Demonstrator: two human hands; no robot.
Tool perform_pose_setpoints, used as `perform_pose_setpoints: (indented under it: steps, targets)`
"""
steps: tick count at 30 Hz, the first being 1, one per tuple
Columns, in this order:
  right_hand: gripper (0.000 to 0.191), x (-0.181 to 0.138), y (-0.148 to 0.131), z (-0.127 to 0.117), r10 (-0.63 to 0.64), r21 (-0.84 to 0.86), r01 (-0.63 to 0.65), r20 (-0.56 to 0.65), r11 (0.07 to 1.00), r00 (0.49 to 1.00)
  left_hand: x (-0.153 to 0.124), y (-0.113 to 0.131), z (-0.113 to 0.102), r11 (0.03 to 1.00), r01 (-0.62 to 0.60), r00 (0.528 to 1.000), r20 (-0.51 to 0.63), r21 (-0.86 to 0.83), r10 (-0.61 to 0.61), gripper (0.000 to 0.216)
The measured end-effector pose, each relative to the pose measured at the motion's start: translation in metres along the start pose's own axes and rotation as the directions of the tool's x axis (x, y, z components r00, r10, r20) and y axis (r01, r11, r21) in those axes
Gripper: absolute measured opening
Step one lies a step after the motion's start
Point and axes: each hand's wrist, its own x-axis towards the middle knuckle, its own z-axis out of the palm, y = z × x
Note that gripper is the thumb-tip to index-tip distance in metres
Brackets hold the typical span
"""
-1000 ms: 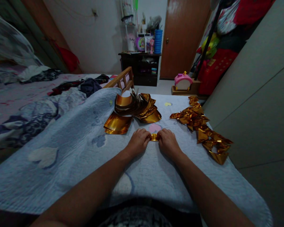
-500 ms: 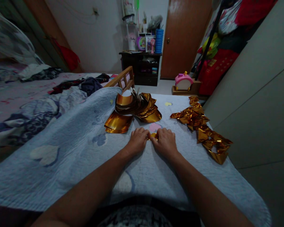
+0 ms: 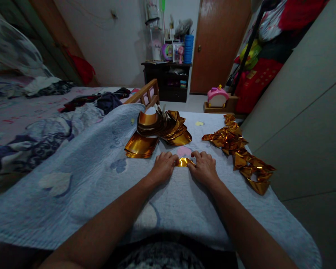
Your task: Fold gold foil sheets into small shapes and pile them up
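Note:
A small folded strip of gold foil paper point(image 3: 184, 162) lies low over the blue quilt, stretched between my two hands. Its left end is gripped by the closed fingers of my left hand point(image 3: 165, 164). My right hand point(image 3: 204, 165) pinches the other end with thumb and fingers curled. Beyond my left hand is a fanned stack of gold foil sheets point(image 3: 141, 145), some of them curling upward. To the right of my right hand, folded gold foil pieces point(image 3: 232, 140) lie in a loose, crumpled row.
The light blue quilt point(image 3: 100, 194) with heart patterns covers the surface under my hands. A wooden rail point(image 3: 142, 93) stands behind the stack. A pale cabinet point(image 3: 308, 123) borders the right side; a pink toy point(image 3: 217, 98) sits on a box beyond the far edge.
My right hand has shifted to the right, away from my left hand. More of the gold strip now shows between them. The stack and the folded pieces are unmoved.

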Motion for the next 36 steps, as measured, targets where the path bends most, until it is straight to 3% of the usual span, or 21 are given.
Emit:
perform_pose_setpoints:
  steps: [13,18,22,25,29,36]
  targets:
    - [0.039,0.0,0.023,-0.005,0.046,0.016,-0.047,0.048,0.999,0.998,0.0,-0.002,0.0,1.0,0.001,1.0,0.007,-0.011,-0.001,0.023]
    - [0.035,0.0,0.028,-0.004,0.026,0.053,-0.029,0.045,0.998,0.999,-0.002,0.002,-0.006,0.999,-0.026,1.0,0.016,-0.028,0.027,0.015]
    - [0.028,0.001,0.033,-0.004,-0.007,0.106,0.005,0.023,0.994,1.0,-0.002,0.003,-0.008,0.999,-0.029,0.999,0.023,-0.028,0.03,0.022]
    - [0.022,0.002,0.034,-0.002,-0.101,0.186,0.103,-0.02,0.977,0.995,-0.001,0.002,-0.007,0.999,-0.027,0.999,0.018,-0.037,0.027,0.018]
    - [0.026,0.003,0.03,0.006,-0.294,0.273,0.308,-0.093,0.911,0.951,0.001,0.0,-0.004,0.996,-0.059,0.998,-0.01,-0.06,0.059,0.014]
    - [0.009,0.008,0.027,0.014,-0.363,0.252,0.381,-0.117,0.889,0.924,0.002,0.0,-0.002,0.992,-0.084,0.995,-0.056,-0.095,0.079,0.012]
